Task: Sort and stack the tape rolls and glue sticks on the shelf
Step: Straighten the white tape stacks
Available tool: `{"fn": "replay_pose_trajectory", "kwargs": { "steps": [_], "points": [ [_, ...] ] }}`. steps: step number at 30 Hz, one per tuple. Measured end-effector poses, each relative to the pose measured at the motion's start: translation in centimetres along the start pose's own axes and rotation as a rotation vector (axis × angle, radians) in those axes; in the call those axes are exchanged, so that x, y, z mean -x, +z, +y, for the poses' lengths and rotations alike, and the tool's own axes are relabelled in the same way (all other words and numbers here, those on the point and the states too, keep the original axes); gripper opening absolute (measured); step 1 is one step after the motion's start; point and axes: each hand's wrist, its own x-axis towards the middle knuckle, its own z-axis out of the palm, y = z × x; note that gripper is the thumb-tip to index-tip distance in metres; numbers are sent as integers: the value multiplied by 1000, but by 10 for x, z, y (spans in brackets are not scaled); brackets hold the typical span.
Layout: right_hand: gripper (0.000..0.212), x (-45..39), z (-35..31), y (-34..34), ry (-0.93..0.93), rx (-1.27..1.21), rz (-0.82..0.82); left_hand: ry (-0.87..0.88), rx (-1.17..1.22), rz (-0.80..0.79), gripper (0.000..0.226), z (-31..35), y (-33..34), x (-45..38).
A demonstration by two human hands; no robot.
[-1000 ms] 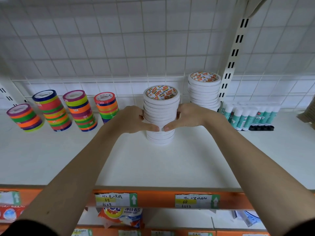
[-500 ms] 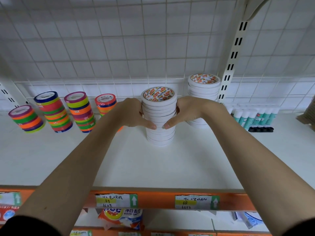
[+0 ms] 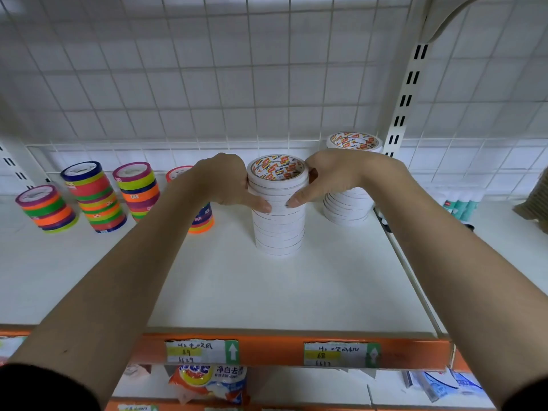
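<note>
**Both hands clamped on white tape stack, ctr of shelf**

Near, bottom of frame: orange shelf edge [image 3: 267,350] w/ two handwritten price labels [image 3: 201,351], each w/ green arrow. Below it, lower shelf w/ a printed packet [image 3: 207,381], lower ctr.

Mid frame: white shelf [image 3: 267,292]. Both forearms reach up from lower corners. Left hand [image 3: 225,182] & right hand [image 3: 335,176] curl round upper part of the white tape stack [image 3: 278,221] from either side; thumbs meet on its front face, nearly touching. Stack upright, base on shelf, top roll showing red/orange printed core.

Behind, ctr-right: second white tape stack [image 3: 350,203], partly hidden by right wrist, apart from the first. Left of frame: coloured tape stacks [image 3: 95,200] in a row, leaning slightly; one is mostly hidden by left forearm. Far right: glue sticks [image 3: 462,204], green-bodied, upright, blurred.

Far back: white wire grid panel [image 3: 207,84] & slotted upright [image 3: 406,93], upper right.
</note>
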Motion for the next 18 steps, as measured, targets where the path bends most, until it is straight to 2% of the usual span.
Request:
{"fn": "replay_pose_trajectory", "kwargs": {
  "steps": [3, 7, 10, 18],
  "points": [
    [30, 0, -3, 2, -13, 17, 16, 1, -13, 4, 65, 1, 2, 3],
    [48, 2, 0, -2, 7, 21, 30, -11, -30, 9, 69, 0, -2, 5],
    [50, 4, -1, -4, 10, 8, 38, -10, -55, 44, 74, -3, -8, 4],
    [52, 5, 2, 0, -26, -37, 78, 40, 75, 46, 108, 1, -7, 12]
  ]
}}
